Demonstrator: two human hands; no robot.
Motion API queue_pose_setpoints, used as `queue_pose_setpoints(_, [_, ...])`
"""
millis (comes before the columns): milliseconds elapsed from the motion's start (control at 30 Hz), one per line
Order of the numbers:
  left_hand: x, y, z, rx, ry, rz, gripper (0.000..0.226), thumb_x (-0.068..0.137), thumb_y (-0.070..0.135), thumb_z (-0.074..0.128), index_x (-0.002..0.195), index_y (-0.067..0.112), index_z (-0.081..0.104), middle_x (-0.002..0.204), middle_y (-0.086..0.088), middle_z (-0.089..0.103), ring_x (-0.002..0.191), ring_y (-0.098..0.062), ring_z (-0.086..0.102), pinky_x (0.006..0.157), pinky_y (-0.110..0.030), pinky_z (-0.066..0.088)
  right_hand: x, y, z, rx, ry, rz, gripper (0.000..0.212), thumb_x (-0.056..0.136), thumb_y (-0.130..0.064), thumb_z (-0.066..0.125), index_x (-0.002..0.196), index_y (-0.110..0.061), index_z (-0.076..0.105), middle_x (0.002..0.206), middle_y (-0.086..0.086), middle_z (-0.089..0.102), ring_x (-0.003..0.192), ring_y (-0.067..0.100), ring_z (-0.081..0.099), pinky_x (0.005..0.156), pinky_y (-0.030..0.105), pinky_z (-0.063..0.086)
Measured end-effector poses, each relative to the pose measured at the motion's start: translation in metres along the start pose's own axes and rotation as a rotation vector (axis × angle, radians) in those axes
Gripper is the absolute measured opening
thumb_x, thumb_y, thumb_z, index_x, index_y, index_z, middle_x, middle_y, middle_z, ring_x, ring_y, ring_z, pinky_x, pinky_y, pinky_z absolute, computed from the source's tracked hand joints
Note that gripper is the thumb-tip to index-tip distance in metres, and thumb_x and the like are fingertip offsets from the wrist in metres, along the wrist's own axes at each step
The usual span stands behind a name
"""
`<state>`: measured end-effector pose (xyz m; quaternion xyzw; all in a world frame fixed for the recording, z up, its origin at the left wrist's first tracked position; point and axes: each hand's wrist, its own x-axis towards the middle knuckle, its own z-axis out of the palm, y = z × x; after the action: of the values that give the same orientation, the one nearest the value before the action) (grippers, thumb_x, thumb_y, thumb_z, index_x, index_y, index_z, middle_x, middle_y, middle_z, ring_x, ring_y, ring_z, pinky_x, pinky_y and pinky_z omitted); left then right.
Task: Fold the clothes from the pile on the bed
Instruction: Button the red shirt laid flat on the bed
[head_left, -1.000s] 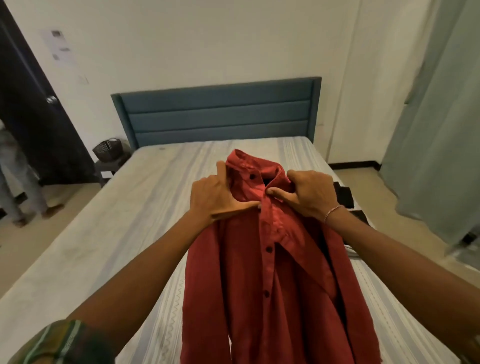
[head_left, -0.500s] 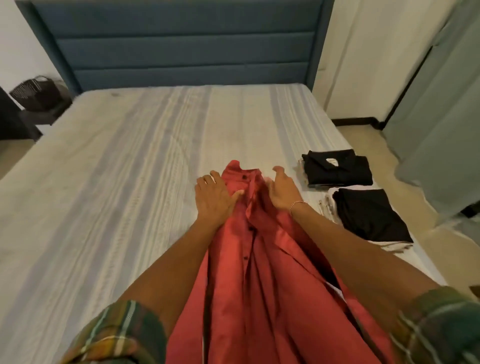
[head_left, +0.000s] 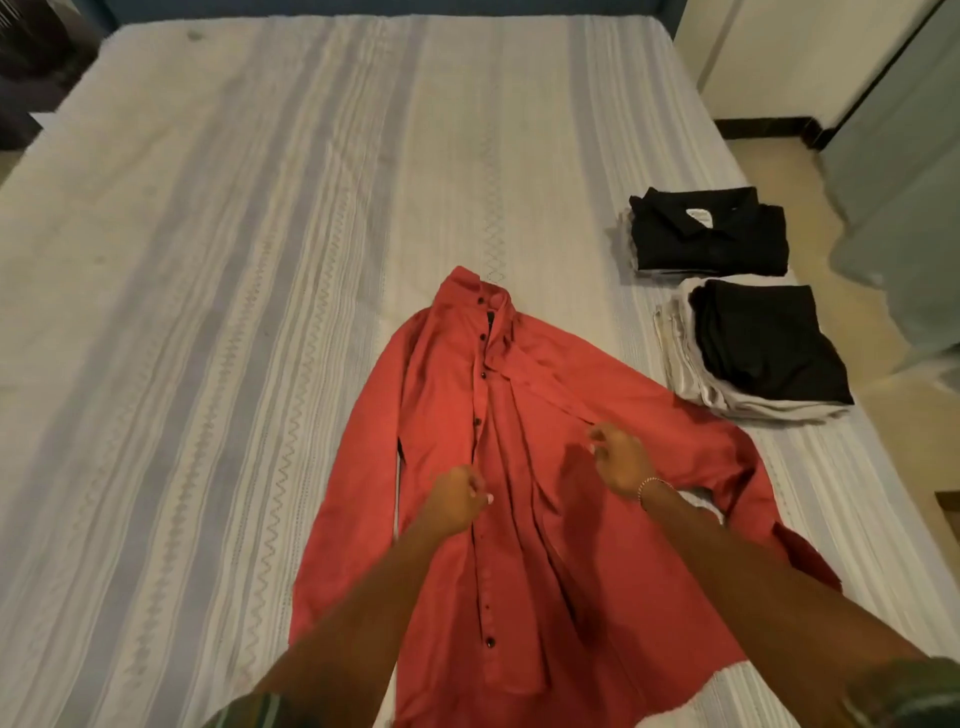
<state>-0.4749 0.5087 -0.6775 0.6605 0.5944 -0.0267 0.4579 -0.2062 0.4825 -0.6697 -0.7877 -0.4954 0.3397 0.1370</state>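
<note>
A red button-up shirt (head_left: 519, 467) lies front-up on the bed (head_left: 234, 260), collar toward the headboard, with its right side rumpled and a sleeve bunched at the right. My left hand (head_left: 460, 493) is over the button placket at mid-chest with its fingers curled; a grip on the cloth does not show. My right hand (head_left: 618, 462), a bracelet on its wrist, hovers above the shirt's right chest with loosely curled fingers and holds nothing.
Two stacks of folded clothes sit near the bed's right edge: a black collared shirt (head_left: 709, 234) on top of the far one, a black garment (head_left: 769, 343) over grey ones nearer. The floor and a curtain (head_left: 893, 182) lie to the right.
The shirt, held up by its collar, has been lowered flat onto the bed. Both hands let go of the collar and drew back toward me to mid-chest. My view tilted down.
</note>
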Motion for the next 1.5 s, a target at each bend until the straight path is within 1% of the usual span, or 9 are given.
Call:
queue_pose_setpoints(200, [-0.024, -0.009, 0.052, 0.160, 0.037, -0.196, 0.042, 0.096, 0.032, 0.064, 0.120, -0.002, 0.057, 0.125, -0.019, 0.062, 0.121, -0.036, 0.057, 0.097, -0.039, 0.041, -0.015, 0.058, -0.002, -0.140, 0.041, 0.090, 0.033, 0.081, 0.010, 0.053, 0.113, 0.005, 0.052, 0.116, 0.029, 0.058, 0.105, 0.048, 0.058, 0.084, 0.047, 0.046])
queue_pose_setpoints(500, [-0.050, -0.015, 0.096, 0.051, 0.132, -0.497, 0.036, 0.093, 0.030, 0.061, 0.122, 0.009, 0.060, 0.125, -0.013, 0.063, 0.117, -0.034, 0.062, 0.095, -0.041, 0.052, -0.033, 0.118, -0.011, -0.398, 0.091, 0.295, 0.032, 0.098, -0.026, 0.055, 0.122, -0.006, 0.057, 0.129, 0.020, 0.059, 0.122, 0.040, 0.055, 0.097, 0.049, 0.046])
queue_pose_setpoints(667, [-0.058, -0.022, 0.110, -0.074, 0.147, -0.422, 0.022, 0.081, 0.026, 0.076, 0.080, 0.011, 0.061, 0.098, -0.012, 0.072, 0.092, -0.032, 0.069, 0.080, -0.039, 0.057, -0.040, 0.133, -0.015, -0.309, 0.047, 0.367, 0.071, 0.085, -0.044, 0.074, 0.133, 0.000, 0.046, 0.135, 0.025, 0.050, 0.123, 0.045, 0.053, 0.097, 0.047, 0.046])
queue_pose_setpoints(800, [-0.071, -0.018, 0.118, -0.097, 0.179, -0.303, 0.034, 0.080, 0.012, 0.074, 0.062, 0.019, 0.046, 0.075, -0.007, 0.066, 0.077, -0.029, 0.068, 0.069, -0.033, 0.052, -0.046, 0.130, -0.017, -0.153, 0.006, 0.357, 0.053, 0.090, -0.046, 0.064, 0.113, 0.001, 0.067, 0.122, 0.028, 0.064, 0.113, 0.042, 0.063, 0.093, 0.043, 0.051])
queue_pose_setpoints(967, [-0.089, -0.003, 0.120, -0.085, 0.230, -0.147, 0.032, 0.077, 0.000, 0.066, 0.064, 0.018, 0.043, 0.058, 0.003, 0.049, 0.079, -0.037, 0.067, 0.063, -0.032, 0.042, -0.081, 0.074, -0.023, 0.013, 0.244, 0.185, 0.036, 0.096, -0.038, 0.058, 0.096, -0.003, 0.066, 0.101, 0.026, 0.070, 0.101, 0.044, 0.065, 0.078, 0.043, 0.048])
queue_pose_setpoints(1133, [-0.108, 0.032, 0.113, 0.422, 0.266, -0.005, 0.028, 0.094, 0.005, 0.052, 0.121, 0.012, 0.053, 0.127, -0.013, 0.051, 0.100, -0.037, 0.066, 0.079, -0.045, 0.050, -0.143, -0.004, -0.006, -0.102, 0.197, -0.092, 0.053, 0.091, -0.022, 0.067, 0.135, -0.019, 0.038, 0.107, 0.011, 0.068, 0.097, 0.037, 0.066, 0.073, 0.039, 0.044])
queue_pose_setpoints(1267, [-0.124, 0.045, 0.118, 0.536, 0.272, 0.034, 0.029, 0.098, 0.004, 0.045, 0.125, 0.012, 0.049, 0.128, -0.012, 0.043, 0.102, -0.034, 0.062, 0.078, -0.044, 0.049, -0.172, -0.011, 0.047, -0.099, -0.072, -0.220, 0.088, 0.082, -0.007, 0.066, 0.156, -0.022, 0.020, 0.102, 0.009, 0.069, 0.089, 0.034, 0.067, 0.067, 0.035, 0.045])
queue_pose_setpoints(1367, [-0.130, 0.029, 0.133, 0.517, 0.207, 0.005, 0.032, 0.098, 0.003, 0.046, 0.129, 0.011, 0.049, 0.131, -0.013, 0.046, 0.106, -0.036, 0.062, 0.083, -0.046, 0.049, -0.182, 0.017, 0.069, -0.206, -0.160, -0.032, 0.047, 0.088, -0.016, 0.065, 0.131, -0.010, 0.049, 0.113, 0.014, 0.066, 0.103, 0.037, 0.064, 0.079, 0.039, 0.049])
queue_pose_setpoints(1500, [-0.136, 0.009, 0.156, 0.488, 0.135, 0.033, 0.036, 0.099, 0.008, 0.048, 0.135, 0.013, 0.049, 0.130, -0.012, 0.049, 0.109, -0.037, 0.062, 0.084, -0.047, 0.047, -0.194, 0.043, 0.081, -0.197, -0.062, -0.186, 0.026, 0.090, -0.018, 0.064, 0.115, -0.019, 0.056, 0.099, 0.006, 0.072, 0.092, 0.033, 0.067, 0.081, 0.039, 0.046])
